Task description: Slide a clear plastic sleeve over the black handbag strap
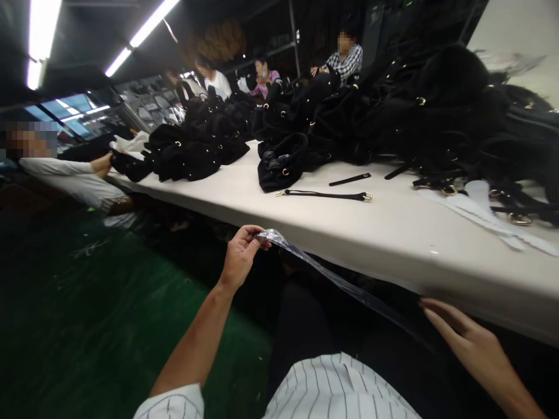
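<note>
My left hand is closed, pinching one end of a long narrow clear plastic sleeve between thumb and fingers. The sleeve slants down to the right in front of the table edge, and its far end is blurred; I cannot make out what is inside. My right hand is low on the right, near that far end. Its fingertips point left and are smeared, so whether they touch the sleeve does not show. On the table, beyond my left hand, lies a thin black strap with gold-coloured metal ends.
Black bags with gold rings are heaped along the pale-covered table. A short black strip lies near them. White strips and buckled straps are at right. A person works at left; others sit behind.
</note>
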Tool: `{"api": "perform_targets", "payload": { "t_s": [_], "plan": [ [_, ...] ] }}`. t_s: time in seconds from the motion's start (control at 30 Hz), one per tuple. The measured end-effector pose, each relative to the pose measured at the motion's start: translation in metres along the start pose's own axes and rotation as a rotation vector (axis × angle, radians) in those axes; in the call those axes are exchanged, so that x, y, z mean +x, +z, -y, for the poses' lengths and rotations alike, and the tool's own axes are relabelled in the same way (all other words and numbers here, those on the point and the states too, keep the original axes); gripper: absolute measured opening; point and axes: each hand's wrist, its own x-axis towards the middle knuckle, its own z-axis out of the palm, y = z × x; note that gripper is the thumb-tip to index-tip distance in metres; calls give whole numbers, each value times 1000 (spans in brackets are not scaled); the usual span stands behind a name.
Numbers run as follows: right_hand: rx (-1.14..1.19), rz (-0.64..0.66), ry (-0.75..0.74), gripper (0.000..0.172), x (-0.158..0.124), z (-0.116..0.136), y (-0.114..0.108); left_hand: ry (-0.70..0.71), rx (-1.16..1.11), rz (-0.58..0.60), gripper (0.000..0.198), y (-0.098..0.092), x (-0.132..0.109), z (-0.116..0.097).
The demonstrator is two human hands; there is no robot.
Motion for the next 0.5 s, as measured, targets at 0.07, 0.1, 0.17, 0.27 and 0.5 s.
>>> {"api": "perform_targets", "payload": {
  "t_s": [0.07, 0.1, 0.17, 0.27, 0.5],
  "plan": [
    [106, 73, -177, 43, 6, 52, 21, -4, -49, 43, 16, 15, -6, -7],
    [143, 111, -298, 47, 8, 81, 33, -3, -65, 67, 16, 23, -10, -11],
    [206, 234, -448, 63, 10, 132, 57, 4, -60, 112, 14, 36, -16, -19],
    [316, 510, -457, 70, 7, 173, 83, 61, 105, 115, 12, 40, -21, -24],
    [263, 286, -444, 36, 15, 150, 82, 364, 717, 156, 26, -3, -24, 2]
  ]
}}
